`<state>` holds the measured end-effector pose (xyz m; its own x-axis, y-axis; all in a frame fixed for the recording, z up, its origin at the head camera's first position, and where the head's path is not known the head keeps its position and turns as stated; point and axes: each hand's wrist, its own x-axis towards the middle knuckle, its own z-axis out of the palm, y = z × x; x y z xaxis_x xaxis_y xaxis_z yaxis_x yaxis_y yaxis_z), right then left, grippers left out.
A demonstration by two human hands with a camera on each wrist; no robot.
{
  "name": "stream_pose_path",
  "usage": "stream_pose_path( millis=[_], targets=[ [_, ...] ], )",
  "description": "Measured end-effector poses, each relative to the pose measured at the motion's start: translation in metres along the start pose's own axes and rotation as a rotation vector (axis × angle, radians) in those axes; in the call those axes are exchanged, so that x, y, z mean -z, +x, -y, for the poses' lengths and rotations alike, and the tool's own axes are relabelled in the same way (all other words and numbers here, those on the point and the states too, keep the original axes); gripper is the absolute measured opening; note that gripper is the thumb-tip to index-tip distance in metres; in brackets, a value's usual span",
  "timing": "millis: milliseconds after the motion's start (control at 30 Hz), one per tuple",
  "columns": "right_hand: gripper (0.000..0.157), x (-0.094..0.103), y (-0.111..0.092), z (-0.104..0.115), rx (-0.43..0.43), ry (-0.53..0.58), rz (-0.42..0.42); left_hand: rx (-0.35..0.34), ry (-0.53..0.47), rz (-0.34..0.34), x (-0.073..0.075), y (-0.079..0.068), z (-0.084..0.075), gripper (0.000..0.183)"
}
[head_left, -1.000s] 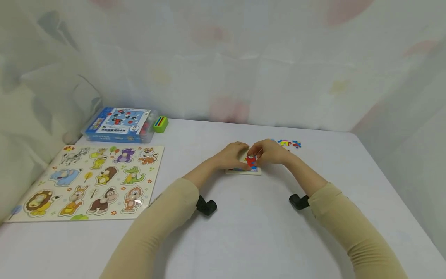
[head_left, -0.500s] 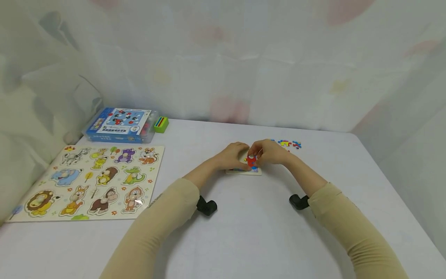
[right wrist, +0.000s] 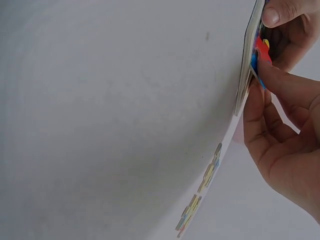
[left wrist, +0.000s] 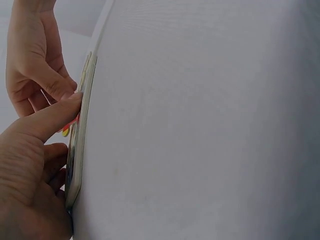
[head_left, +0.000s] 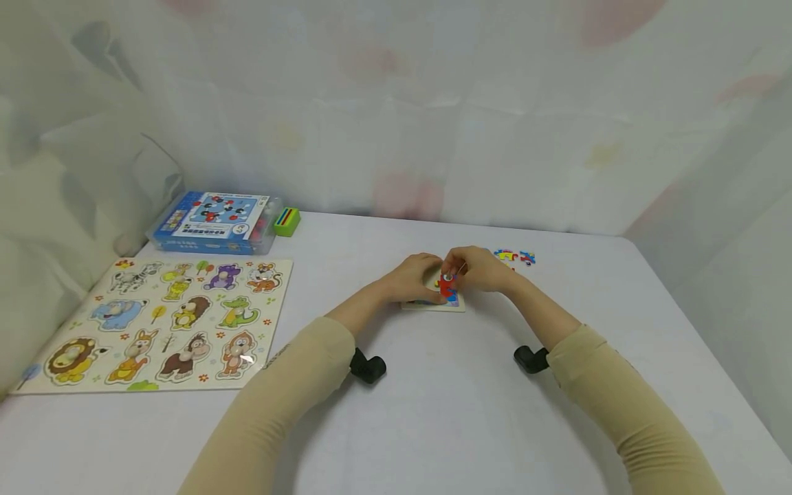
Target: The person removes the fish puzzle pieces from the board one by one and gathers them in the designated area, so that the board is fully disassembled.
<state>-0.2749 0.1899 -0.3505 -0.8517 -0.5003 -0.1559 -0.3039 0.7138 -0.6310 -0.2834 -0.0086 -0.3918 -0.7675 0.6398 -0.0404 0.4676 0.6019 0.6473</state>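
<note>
In the head view, a small jigsaw puzzle board lies on the table between the hands. My left hand grips the board from the left, its thumb at the near side and its fingers curved round the far side. The right hand pinches a red and blue puzzle piece over the board's right part. From the right wrist, this piece shows tilted at the board's face, its blue end between thumb and fingers. The hands cover much of the board's picture.
Several loose puzzle pieces lie on the table behind the right hand. At the left is a large animal peg puzzle. Behind it stand a blue boxed set and a small green block. A cloth wall closes off the back.
The right hand's fingers have shifted slightly on the red piece, which now stands turned a little differently, showing more of its pattern. The left hand stays in place on the board.
</note>
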Motion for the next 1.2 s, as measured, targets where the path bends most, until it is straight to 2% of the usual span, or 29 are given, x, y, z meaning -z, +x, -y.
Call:
stream_pose_path(
  millis=[333,700,1033,1200],
  targets=[
    [0.012,0.0,0.001,-0.001,-0.024,0.022,0.0,0.006,-0.001,-0.001,-0.001,0.0,0.0,0.079],
    [0.013,0.003,0.001,-0.002,-0.016,0.059,0.01,0.013,-0.002,-0.002,-0.001,0.0,0.0,0.08],
    [0.021,0.025,-0.011,-0.005,-0.039,0.056,-0.052,0.037,0.035,0.001,-0.002,0.002,0.001,0.084],
    [0.022,0.035,-0.015,-0.013,-0.065,0.034,-0.077,0.039,0.047,0.007,-0.002,0.002,0.0,0.084]
  ],
)
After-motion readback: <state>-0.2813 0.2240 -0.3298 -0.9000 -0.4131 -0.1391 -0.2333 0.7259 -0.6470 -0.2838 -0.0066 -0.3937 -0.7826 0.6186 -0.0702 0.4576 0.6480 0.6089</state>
